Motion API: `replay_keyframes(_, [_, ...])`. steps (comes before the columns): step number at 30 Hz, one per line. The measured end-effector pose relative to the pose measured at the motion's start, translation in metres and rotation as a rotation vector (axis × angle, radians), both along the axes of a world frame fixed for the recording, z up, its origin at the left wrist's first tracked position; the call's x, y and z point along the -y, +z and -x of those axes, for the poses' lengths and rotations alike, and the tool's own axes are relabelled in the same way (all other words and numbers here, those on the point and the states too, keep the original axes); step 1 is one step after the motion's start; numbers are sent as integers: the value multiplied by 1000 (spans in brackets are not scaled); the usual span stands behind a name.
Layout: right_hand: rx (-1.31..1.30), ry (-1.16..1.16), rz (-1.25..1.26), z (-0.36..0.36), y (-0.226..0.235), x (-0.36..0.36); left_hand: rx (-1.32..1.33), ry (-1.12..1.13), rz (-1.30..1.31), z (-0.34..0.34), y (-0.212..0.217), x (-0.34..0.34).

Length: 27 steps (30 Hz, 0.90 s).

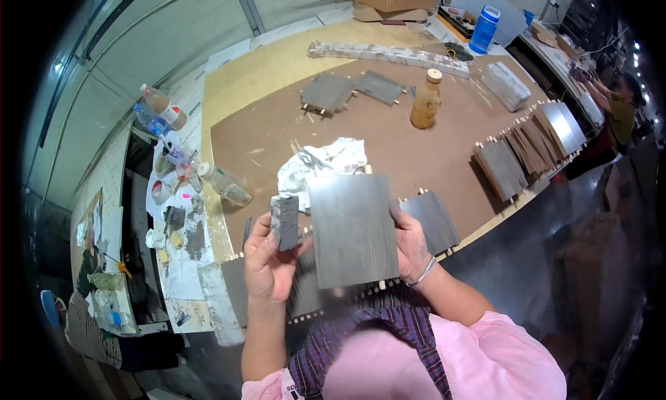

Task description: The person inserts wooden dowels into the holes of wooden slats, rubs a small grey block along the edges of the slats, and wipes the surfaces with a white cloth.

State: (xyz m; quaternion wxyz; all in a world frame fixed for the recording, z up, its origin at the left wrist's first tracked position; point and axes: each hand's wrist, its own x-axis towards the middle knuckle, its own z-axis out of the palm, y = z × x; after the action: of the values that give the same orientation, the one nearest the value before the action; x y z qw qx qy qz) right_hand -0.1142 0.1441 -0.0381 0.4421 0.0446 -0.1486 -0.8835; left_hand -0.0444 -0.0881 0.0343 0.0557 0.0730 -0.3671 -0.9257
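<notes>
Left hand: the hand [272, 265] is closed on a block, thumb on one side; some fingertips reach toward the panel's left edge, and whether they touch it I cannot tell.
Block: the grey block [286, 223] stands on end in that grip, just left of the panel.
Right hand: the hand [414, 251] is clamped on the panel's right edge, a bracelet [422, 271] at the wrist.
Panel: the grey panel [352, 230] is held up over the near table edge, its broad face toward the head.
Near row: more grey boards [302, 299] lie below the hands, pegs along their edges.
Right of the panel: another pegged board [433, 223] lies on the table.
Behind the panel: a crumpled white cloth [340, 160].
Left side: a clear bottle [225, 185] lies tilted.
Right side: stacked boards [499, 169].
Farther: an amber bottle [425, 103] stands upright; left of it lie two boards [327, 93].
Far: a long pale bar [388, 56], then a blue bottle [484, 31].
</notes>
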Motion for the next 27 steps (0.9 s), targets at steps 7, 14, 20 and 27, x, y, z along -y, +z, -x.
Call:
replay_keyframes(7, [-197, -7, -732, -3, 21, 7, 71, 36, 55, -6, 0, -1])
replay_keyframes(14, [-309, -152, -978, 4, 28, -8, -226, 177, 950, -34, 6, 8])
replay_keyframes(20, [-322, -158, -954, 3, 34, -6, -474, 55, 1503, -47, 22, 7])
replay_keyframes(27, [-304, -119, -969, -12, 44, 3, -325, 384, 1466, 3, 3, 42])
